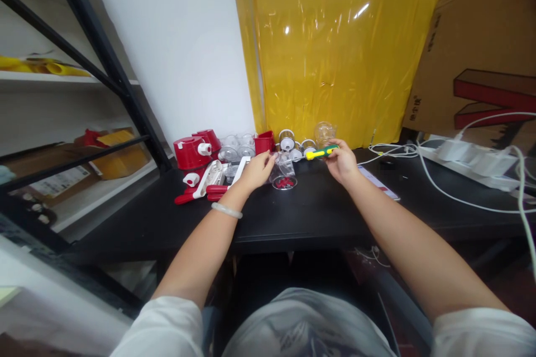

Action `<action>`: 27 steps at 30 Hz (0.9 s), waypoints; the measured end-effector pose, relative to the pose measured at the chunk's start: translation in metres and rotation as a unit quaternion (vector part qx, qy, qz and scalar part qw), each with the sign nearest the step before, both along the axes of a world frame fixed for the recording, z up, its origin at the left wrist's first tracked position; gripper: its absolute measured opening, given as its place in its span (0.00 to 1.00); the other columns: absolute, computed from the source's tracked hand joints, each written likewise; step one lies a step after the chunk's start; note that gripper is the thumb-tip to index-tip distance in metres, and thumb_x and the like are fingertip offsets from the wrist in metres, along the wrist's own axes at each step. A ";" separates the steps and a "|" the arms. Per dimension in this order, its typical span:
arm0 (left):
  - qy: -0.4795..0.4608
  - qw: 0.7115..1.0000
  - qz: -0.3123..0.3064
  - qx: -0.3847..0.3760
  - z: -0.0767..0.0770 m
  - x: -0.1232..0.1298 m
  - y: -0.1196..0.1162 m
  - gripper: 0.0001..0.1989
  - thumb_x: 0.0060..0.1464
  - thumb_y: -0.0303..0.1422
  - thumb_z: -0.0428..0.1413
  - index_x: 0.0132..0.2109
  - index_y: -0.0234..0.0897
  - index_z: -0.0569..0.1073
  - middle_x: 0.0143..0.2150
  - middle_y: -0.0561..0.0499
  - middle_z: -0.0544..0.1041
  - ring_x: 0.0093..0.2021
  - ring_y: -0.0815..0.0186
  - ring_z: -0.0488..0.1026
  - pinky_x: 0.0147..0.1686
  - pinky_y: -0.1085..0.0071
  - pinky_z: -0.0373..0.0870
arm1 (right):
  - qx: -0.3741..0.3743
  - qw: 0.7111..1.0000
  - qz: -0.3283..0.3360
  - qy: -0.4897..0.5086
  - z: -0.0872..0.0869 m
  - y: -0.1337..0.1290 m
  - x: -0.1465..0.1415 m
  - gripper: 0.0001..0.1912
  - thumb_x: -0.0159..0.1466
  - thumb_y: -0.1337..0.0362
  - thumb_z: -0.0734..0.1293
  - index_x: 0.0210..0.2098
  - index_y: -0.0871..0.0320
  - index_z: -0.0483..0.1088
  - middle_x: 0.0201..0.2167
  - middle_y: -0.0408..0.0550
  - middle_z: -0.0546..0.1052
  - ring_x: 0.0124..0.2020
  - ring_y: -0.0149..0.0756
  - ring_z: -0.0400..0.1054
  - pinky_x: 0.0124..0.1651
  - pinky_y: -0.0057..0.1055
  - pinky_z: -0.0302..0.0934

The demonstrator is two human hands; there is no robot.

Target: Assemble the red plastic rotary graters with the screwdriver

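Note:
My right hand [342,163] is closed round a green and yellow screwdriver [321,152], which points left above the black table [293,217]. Left of it, my left hand [258,169] has its fingers pinched at the edge of a clear plastic piece [285,160]; the fingertips are small and partly hidden. Just below that piece stands a clear round cup [285,182] with small red parts inside. Behind my right hand is a clear rounded container [324,133].
Red housings [190,153], white handles with red grips [208,179], a red bin [264,143] and metal-looking drums [287,140] crowd the back left. At right lie a phone [379,183], white cables and a power strip [469,167]. Shelves stand at left.

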State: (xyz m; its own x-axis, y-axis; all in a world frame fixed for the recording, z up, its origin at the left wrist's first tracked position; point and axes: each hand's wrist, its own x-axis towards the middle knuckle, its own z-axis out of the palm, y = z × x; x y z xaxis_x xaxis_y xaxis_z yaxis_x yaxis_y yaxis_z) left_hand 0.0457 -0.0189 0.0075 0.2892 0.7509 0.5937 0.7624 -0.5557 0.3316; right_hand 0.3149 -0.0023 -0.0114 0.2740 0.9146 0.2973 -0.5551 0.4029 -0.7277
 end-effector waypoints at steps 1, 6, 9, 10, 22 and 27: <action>0.000 1.000 0.001 0.000 0.000 0.000 0.000 0.19 0.71 0.43 0.47 0.44 0.36 0.77 0.46 0.40 0.84 0.52 0.53 0.80 0.57 0.58 0.72 | 0.005 1.000 -0.001 -0.008 -0.001 0.001 0.000 0.20 0.39 0.72 0.63 0.33 0.53 0.67 0.30 0.40 0.72 0.32 0.33 0.66 0.31 0.26 0.62; 0.002 1.000 0.007 -0.007 0.002 0.002 -0.003 0.19 0.71 0.43 0.47 0.44 0.36 0.77 0.46 0.40 0.84 0.52 0.52 0.80 0.57 0.58 0.72 | 0.018 0.995 -0.053 -0.077 -0.005 0.007 0.000 0.12 0.49 0.60 0.66 0.34 0.52 0.65 0.31 0.42 0.72 0.34 0.35 0.68 0.30 0.29 0.65; 0.005 1.000 0.008 -0.008 0.003 0.002 -0.003 0.19 0.71 0.42 0.47 0.44 0.35 0.77 0.46 0.39 0.83 0.52 0.52 0.80 0.57 0.57 0.72 | -0.001 0.979 -0.141 -0.147 -0.006 0.009 -0.001 0.16 0.56 0.47 0.66 0.32 0.52 0.64 0.33 0.44 0.70 0.34 0.36 0.68 0.29 0.33 0.66; 0.005 1.000 0.009 -0.008 0.003 0.002 -0.003 0.19 0.71 0.42 0.47 0.44 0.35 0.77 0.46 0.39 0.83 0.52 0.52 0.80 0.57 0.57 0.72 | -0.008 0.972 -0.162 -0.169 -0.006 0.008 -0.002 0.19 0.58 0.44 0.65 0.31 0.52 0.65 0.33 0.45 0.70 0.33 0.37 0.67 0.28 0.34 0.66; 0.000 1.000 0.005 -0.004 0.002 0.001 -0.003 0.20 0.71 0.43 0.46 0.44 0.37 0.77 0.45 0.41 0.84 0.52 0.53 0.80 0.57 0.58 0.72 | -0.034 0.978 -0.144 -0.144 -0.004 0.007 -0.005 0.13 0.54 0.54 0.69 0.33 0.52 0.64 0.31 0.39 0.70 0.25 0.28 0.63 0.23 0.25 0.58; -0.004 1.000 0.001 -0.005 0.001 0.001 -0.002 0.20 0.71 0.44 0.46 0.44 0.37 0.77 0.44 0.41 0.84 0.53 0.52 0.80 0.57 0.58 0.72 | -0.005 0.995 -0.078 -0.054 -0.004 0.009 -0.007 0.14 0.52 0.58 0.70 0.35 0.51 0.63 0.32 0.38 0.68 0.28 0.28 0.64 0.25 0.24 0.59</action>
State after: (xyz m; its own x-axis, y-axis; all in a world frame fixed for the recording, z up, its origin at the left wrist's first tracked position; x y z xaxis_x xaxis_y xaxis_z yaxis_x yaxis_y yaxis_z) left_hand 0.0466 -0.0208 0.0081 0.2827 0.7582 0.5876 0.7615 -0.5499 0.3432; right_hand 0.3079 0.0062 -0.0149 0.3808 0.8660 0.3242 -0.4048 0.4713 -0.7836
